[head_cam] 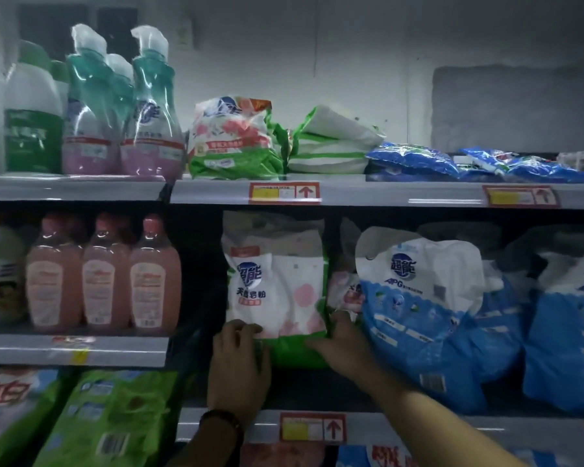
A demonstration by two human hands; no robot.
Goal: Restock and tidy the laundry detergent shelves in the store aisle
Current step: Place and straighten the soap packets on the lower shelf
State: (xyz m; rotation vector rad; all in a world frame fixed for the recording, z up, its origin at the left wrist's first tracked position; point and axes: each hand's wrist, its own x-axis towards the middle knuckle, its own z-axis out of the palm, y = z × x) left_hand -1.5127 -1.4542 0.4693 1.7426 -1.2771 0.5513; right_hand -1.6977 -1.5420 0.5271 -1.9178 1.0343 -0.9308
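One green-and-white bottle [32, 129] is seen at the far left of the top shelf [385, 193], and two teal-topped spray bottles [152, 123] are stood just beside it. Below them, three pink bottles [107, 274] are lined up side by side, touching, and green bags [115, 416] are laid leaning on the level underneath. Further right on the top shelf, a green-and-pink detergent bag [233, 139] is propped upright against a stack of white-and-green bags [331, 143], and a red price tag [284, 193] is fixed to the shelf edge under them. In the bay directly below, the white-and-pink detergent bag [277, 281], green at its base, is held upright between a dark gap on its left and a blue-and-white bag [418, 298] on its right. The left grip [238, 362], a bare hand with a dark band [221, 419] at the wrist, is clamped on the bag's lower left corner, its fingers curled onto the front. The right grip [344, 345] is closed on the lower right corner, its fingers wrapped round the edge where the blue-and-white bag is met. A second price tag [312, 428] is mounted on the shelf edge beneath both wrists. At the far right, blue bags [412, 160] are laid flat on the top shelf, and another blue bag [567, 332] is stood at the frame's edge.
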